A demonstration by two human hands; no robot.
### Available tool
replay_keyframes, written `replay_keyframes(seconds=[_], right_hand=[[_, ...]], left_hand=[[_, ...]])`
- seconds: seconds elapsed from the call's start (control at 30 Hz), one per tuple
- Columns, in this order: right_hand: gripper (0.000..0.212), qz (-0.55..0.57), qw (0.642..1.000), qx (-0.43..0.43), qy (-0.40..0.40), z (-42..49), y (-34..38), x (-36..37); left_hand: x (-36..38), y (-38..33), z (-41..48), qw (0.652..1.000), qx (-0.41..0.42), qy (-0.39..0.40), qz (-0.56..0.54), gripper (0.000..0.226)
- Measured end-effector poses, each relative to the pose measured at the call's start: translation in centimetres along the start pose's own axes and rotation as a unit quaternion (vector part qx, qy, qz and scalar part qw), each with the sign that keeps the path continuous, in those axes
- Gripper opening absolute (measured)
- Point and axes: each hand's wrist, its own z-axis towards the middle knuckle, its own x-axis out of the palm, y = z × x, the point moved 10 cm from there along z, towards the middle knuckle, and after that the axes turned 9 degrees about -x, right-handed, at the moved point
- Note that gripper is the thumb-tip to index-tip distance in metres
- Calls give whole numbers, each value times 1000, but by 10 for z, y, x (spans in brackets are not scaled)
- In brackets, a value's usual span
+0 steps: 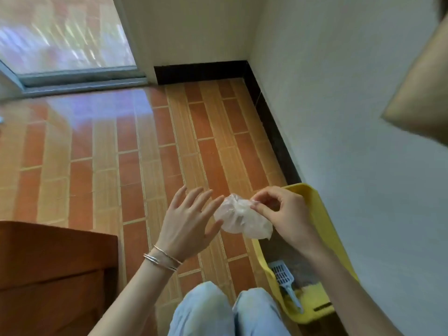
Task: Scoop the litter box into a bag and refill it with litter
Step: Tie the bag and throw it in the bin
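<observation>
Down on the tiled floor point(101, 151), by the wall point(339, 117), sits the yellow litter box point(312, 202) with a pale scoop point(282, 275) lying inside on the grey litter point(298, 267). No brand or writing readable on anything, the box and bag are plain as far as I can see. Right hand point(283, 214) pinches a crumpled clear bag point(240, 217) between thumb and fingertips, holding it up over the near edge of the box. Left hand point(189, 219) is spread wide, fingers straight, tips just brushing the bag's left side, bangles point(162, 258) on that wrist. Knees point(218, 309) in light jeans show at the bottom, and a wooden cabinet point(53, 275) stands at lower left.
</observation>
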Motion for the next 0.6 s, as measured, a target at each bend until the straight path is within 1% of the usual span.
replay_keyframes(seconds=[0.13,0.3,0.43,0.53,0.6], right_hand=[[10,-11,1000,2,-12,-14,88,-77],[9,13,999,7,-29,-40,195,-157],[10,5,998,15,-60,-68,264,-201],[13,-28,993,59,-97,-95,289,-227],[16,-57,986,92,-128,-118,301,-245]], left_hand=[[-116,-14,-13,1000,11,-14,6,53],[-256,-39,-28,998,26,-50,1,56],[-334,-70,-38,996,77,-48,6,56],[-375,-97,-45,990,136,-39,7,55],[-396,-115,-48,983,179,-37,16,50]])
